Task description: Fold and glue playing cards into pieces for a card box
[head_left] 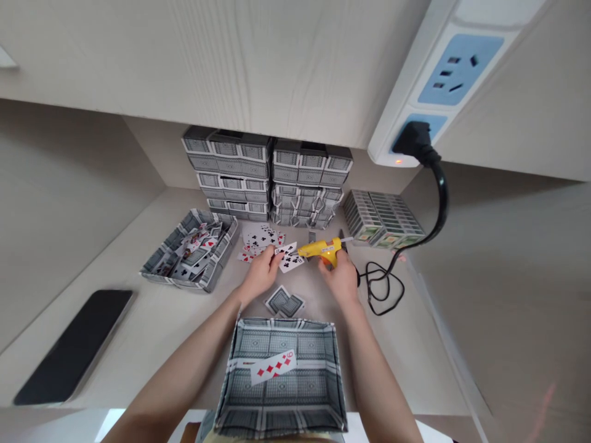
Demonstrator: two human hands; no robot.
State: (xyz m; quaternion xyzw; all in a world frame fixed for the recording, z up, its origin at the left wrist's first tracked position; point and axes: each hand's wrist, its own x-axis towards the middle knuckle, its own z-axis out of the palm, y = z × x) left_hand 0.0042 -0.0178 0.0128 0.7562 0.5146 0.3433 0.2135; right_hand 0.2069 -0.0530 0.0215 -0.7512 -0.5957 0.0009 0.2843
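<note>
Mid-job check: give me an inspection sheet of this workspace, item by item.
Surface: pale flat desktop, no spill seen.
Job's things: yellow plastic glue gun; white clubs cards; grey-patterned open box holding a diamonds card.
Clutter: black flat phone, left.
Hands: left hand holds clubs cards; right hand grips glue gun.
Cables: black cord looped at right; plug in white power strip, light lit.
Surroundings: grey-patterned boxes stacked behind; co-workers, nothing seen.

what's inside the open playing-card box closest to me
The box holds a face-up diamonds card, lying at a slant. Patterned card backs show around it; whatever is directly under that card is covered, so I can't tell.
</note>
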